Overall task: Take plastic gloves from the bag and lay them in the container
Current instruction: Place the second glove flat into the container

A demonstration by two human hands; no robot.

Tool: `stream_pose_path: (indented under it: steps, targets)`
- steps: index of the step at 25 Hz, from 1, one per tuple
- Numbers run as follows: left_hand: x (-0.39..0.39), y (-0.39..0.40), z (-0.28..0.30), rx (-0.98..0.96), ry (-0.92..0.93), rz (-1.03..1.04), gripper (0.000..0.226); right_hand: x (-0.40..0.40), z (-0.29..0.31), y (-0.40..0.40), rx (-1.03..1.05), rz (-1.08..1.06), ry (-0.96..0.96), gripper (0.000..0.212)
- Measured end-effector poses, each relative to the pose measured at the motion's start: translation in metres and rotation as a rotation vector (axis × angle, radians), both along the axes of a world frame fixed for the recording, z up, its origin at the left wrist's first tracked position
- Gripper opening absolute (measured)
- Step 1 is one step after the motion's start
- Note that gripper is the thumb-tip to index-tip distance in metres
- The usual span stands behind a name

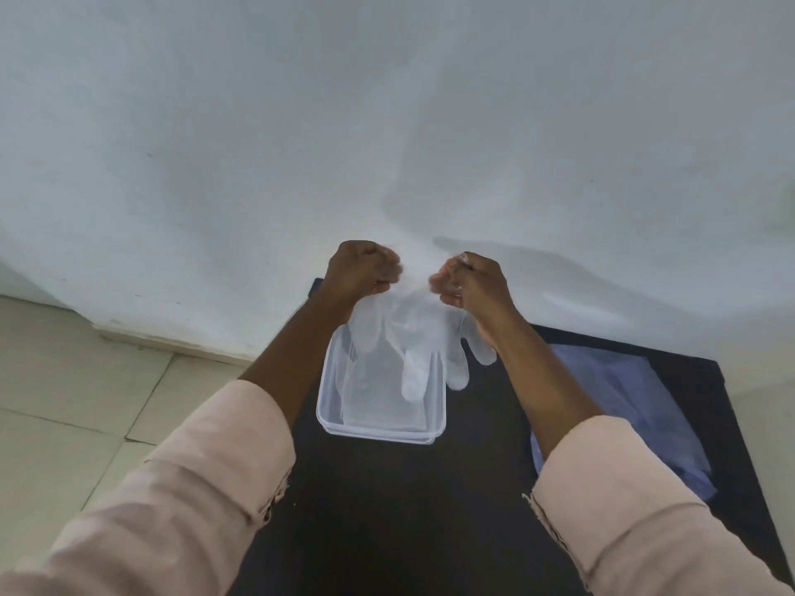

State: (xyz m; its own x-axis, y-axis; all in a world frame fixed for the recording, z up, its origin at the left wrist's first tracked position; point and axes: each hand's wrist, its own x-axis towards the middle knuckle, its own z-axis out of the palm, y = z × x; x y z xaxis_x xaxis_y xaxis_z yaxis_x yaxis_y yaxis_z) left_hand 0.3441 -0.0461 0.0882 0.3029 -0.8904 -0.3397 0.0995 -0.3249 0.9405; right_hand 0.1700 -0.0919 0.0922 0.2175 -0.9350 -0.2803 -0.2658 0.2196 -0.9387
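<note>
Clear plastic gloves (413, 337) hang finger-down over the far part of the container (331, 419), held up by the cuff. Left hand (359, 268) and right hand (471, 281) both fisted on the cuff edge. Container sits on black table (408, 509); bluish bag (623, 389) lies to its right. Pale wall (387, 122) beyond.
</note>
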Motion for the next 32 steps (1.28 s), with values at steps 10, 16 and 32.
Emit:
stream_pose_path:
  steps: [10,16,32]
  targets:
    - [0.028,-0.022,0.015,-0.529,-0.645,0.108,0.018,0.037,0.004,-0.028,-0.605,0.006,0.052,0.018]
    - [0.022,0.024,-0.047,-0.486,-0.825,-0.052,0.021,0.007,-0.063,0.011,-0.624,0.182,0.149,0.019]
    - [0.023,0.063,-0.140,-0.090,-1.422,-0.840,0.032,-0.013,-0.131,0.048,-0.708,0.794,1.026,0.025]
